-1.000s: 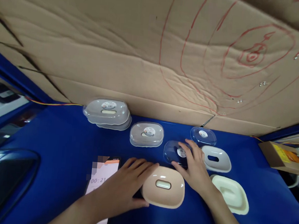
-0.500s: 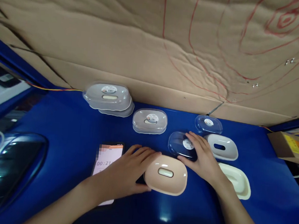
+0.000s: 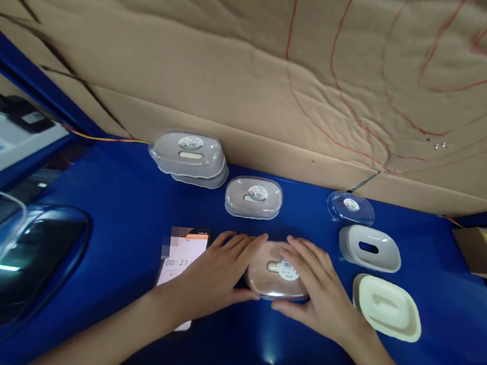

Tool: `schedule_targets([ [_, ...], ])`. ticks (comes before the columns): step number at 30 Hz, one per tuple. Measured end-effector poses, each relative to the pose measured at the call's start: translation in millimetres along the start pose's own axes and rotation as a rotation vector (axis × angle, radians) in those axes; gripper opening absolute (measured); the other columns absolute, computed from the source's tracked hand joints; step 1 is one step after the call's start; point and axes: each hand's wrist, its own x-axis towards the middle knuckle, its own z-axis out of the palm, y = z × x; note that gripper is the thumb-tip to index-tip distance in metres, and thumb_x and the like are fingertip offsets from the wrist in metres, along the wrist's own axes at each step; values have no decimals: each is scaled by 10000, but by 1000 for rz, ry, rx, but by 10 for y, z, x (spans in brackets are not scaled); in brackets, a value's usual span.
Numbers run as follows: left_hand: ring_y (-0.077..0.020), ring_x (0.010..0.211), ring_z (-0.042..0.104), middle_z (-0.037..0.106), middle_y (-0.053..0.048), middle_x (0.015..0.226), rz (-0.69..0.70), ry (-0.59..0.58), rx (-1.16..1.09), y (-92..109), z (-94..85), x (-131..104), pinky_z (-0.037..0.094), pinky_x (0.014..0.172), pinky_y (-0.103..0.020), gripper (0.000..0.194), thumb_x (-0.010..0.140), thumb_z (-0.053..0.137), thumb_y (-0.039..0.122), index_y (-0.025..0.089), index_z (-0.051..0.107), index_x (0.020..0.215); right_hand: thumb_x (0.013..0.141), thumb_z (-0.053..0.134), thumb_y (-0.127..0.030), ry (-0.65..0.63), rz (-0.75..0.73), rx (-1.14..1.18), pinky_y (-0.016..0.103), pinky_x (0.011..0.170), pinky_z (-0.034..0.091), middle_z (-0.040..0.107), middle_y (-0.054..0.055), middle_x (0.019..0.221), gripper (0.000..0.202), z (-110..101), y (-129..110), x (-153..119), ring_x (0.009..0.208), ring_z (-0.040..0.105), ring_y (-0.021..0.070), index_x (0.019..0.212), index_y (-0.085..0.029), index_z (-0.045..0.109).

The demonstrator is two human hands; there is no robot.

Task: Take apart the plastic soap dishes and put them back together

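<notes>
A peach soap box [image 3: 260,278] stands on the blue table in front of me. My left hand [image 3: 212,270] wraps its left end, thumb at the near side and fingertips at the far side. A clear lid [image 3: 287,270] with a round sticker lies over the top of the box. My right hand [image 3: 321,289] grips the lid at its right end; whether the lid is fully seated I cannot tell. To the right are a cream dish [image 3: 392,309], and behind it a white tray with a slot [image 3: 374,249].
A phone [image 3: 180,268] showing a timer lies beside my left forearm. Lidded boxes [image 3: 188,155] are stacked at the back left, with another lidded box [image 3: 254,199] nearby. Another clear lid [image 3: 351,208] lies at the back right. Cardboard [image 3: 214,77] walls the far edge.
My right hand has brought the clear lid from behind the peach box toward me and onto it. My left hand has stayed on the box. The view has shifted slightly.
</notes>
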Motion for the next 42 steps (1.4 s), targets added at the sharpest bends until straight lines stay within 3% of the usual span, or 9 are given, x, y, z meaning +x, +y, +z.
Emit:
schedule_targets([
  [10,-380,1301,649,654,-170,1475,40,33,2,-9,-1,4,461,1108,-555,819,975,763,598,193,389,1580,1007,669,-632,-54,44,-1,593,1189,495,485,144,1691,803,-37,-85,5,1548,451,394,1666,-275,380],
  [18,-396,1252,654,672,-183,1424,45,54,56,-33,49,5,487,1072,-556,1028,900,831,627,171,289,1645,987,706,-593,-34,58,-18,646,1171,489,516,174,1646,790,50,-117,27,1500,489,419,1634,-235,426],
  [23,-382,1288,648,641,-173,1504,57,59,93,13,32,-24,492,1081,-531,1093,913,851,556,205,184,1704,1002,699,-527,-74,55,-63,598,1185,491,471,148,1695,784,-68,-101,20,1558,435,385,1659,-233,389],
  [25,-379,1292,651,615,-170,1547,64,79,136,25,22,-34,501,1072,-523,1014,958,808,540,221,204,1708,1017,687,-513,-52,56,-121,620,1203,459,440,151,1715,782,-135,-45,9,1583,395,390,1673,-231,369],
  [28,-376,1198,691,672,-159,1460,50,143,225,26,-3,-26,530,1010,-527,715,1032,710,523,206,425,1605,1036,688,-490,89,66,-230,649,1157,461,472,171,1670,679,-187,82,1,1526,451,418,1632,-271,448],
  [31,-367,1077,721,748,-155,1261,37,210,302,11,-36,-1,543,945,-539,405,1099,599,434,162,620,1398,1068,669,-351,222,89,-272,527,1000,556,663,150,1362,442,-160,194,8,1240,659,342,1499,-292,594],
  [34,-366,1042,735,764,-166,1203,25,253,345,-19,-46,18,534,949,-559,338,1130,515,364,138,671,1327,1069,658,-261,268,101,-263,459,917,594,696,113,1150,331,-90,239,24,1068,702,294,1399,-260,654],
  [39,-382,1150,724,619,-222,1546,6,252,405,-67,3,11,510,995,-556,443,1137,483,376,153,594,1504,1093,543,-151,265,151,-195,459,1064,588,683,132,1385,425,-26,193,65,1267,683,281,1506,-246,567],
  [42,-369,1165,718,528,-226,1644,14,238,424,-65,27,-1,499,1001,-540,472,1141,468,376,168,558,1556,1118,509,-208,209,142,-147,435,1139,556,588,142,1588,456,-122,150,85,1422,623,270,1574,-231,501],
])
